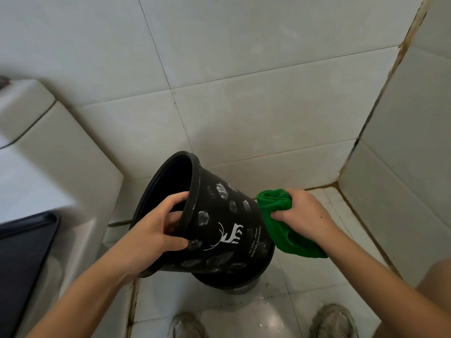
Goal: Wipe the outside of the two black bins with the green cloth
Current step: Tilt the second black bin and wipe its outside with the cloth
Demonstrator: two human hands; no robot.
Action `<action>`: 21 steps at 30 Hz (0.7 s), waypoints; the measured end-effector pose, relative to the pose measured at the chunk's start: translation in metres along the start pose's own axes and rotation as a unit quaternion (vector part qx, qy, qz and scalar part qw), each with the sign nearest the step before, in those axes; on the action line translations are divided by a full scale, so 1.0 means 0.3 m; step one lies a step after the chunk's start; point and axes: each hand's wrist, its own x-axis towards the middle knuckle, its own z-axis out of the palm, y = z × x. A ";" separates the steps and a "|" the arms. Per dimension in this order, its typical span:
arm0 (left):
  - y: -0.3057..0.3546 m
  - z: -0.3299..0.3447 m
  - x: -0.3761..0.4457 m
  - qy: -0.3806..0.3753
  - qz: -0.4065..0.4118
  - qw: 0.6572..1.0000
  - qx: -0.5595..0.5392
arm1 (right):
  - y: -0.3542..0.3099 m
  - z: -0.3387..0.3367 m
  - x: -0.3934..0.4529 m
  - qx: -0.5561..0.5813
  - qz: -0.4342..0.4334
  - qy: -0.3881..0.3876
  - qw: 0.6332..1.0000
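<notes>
A black bin (219, 223) with a white deer print and pale smudges is tipped on its side, mouth facing upper left. My left hand (156, 230) grips its rim, fingers inside and thumb on the outer wall. Below it stands a second black bin (234, 279) on the floor, mostly hidden; only its rim shows. My right hand (302, 215) is closed on a bunched green cloth (280, 223), which touches the base end of the tipped bin.
A white toilet tank and body (48, 154) with a black seat (22, 254) fill the left. Tiled walls meet in a corner (341, 176) at the right. My two shoes (332, 320) stand on the wet tiled floor below.
</notes>
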 end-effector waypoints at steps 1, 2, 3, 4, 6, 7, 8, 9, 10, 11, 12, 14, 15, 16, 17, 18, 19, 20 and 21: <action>0.004 -0.010 -0.002 -0.004 -0.005 1.000 0.012 | 0.002 0.016 0.000 0.013 0.007 0.004 1.000; 0.008 -0.021 -0.005 -0.008 -0.010 1.000 0.028 | 0.004 0.032 0.000 0.031 0.015 0.010 0.999; 0.009 -0.032 -0.008 -0.010 -0.014 0.999 0.042 | 0.005 0.047 0.000 0.057 0.025 0.014 0.998; 0.008 -0.041 -0.009 -0.009 -0.016 0.998 0.057 | 0.007 0.062 -0.001 0.090 0.036 0.015 0.995; 0.001 -0.044 -0.007 0.002 -0.021 0.996 0.086 | 0.010 0.091 -0.005 0.161 0.063 0.010 0.985; -0.001 -0.037 -0.005 0.013 -0.022 0.994 0.102 | 0.012 0.103 -0.008 0.184 0.073 0.008 0.980; 0.001 -0.028 -0.002 0.022 -0.023 0.993 0.115 | 0.014 0.114 -0.012 0.197 0.080 0.009 0.977; 0.007 -0.016 -0.001 0.028 -0.019 0.992 0.118 | 0.016 0.120 -0.018 0.203 0.083 0.011 0.976; 0.019 -0.007 0.005 0.032 -0.015 0.994 0.106 | 0.017 0.123 -0.024 0.209 0.084 0.014 0.974; 0.036 0.001 0.013 0.039 -0.014 0.996 0.075 | 0.019 0.122 -0.030 0.215 0.084 0.018 0.973; 0.056 0.007 0.027 0.049 -0.016 0.998 0.040 | 0.023 0.121 -0.037 0.220 0.085 0.021 0.971; 0.098 0.014 0.061 0.085 -0.028 0.996 0.008 | 0.030 0.118 -0.055 0.232 0.086 0.026 0.969; 0.121 0.020 0.078 0.097 -0.037 0.995 0.004 | 0.032 0.117 -0.063 0.241 0.086 0.029 0.966; 0.139 0.026 0.094 0.099 -0.047 0.994 -0.003 | 0.032 0.116 -0.069 0.254 0.085 0.035 0.963; 0.152 0.036 0.104 0.093 -0.059 0.994 -0.009 | 0.031 0.114 -0.075 0.270 0.085 0.044 0.958; 0.160 0.046 0.111 0.085 -0.068 0.994 -0.012 | 0.027 0.112 -0.081 0.288 0.082 0.057 0.952; 0.158 0.054 0.118 0.082 -0.071 0.994 -0.012 | 0.023 0.111 -0.087 0.306 0.076 0.071 0.946; 0.154 0.062 0.125 0.086 -0.069 0.994 -0.011 | 0.022 0.111 -0.092 0.320 0.066 0.088 0.941; 0.151 0.073 0.128 0.092 -0.061 0.994 -0.009 | 0.020 0.112 -0.094 0.329 0.053 0.106 0.937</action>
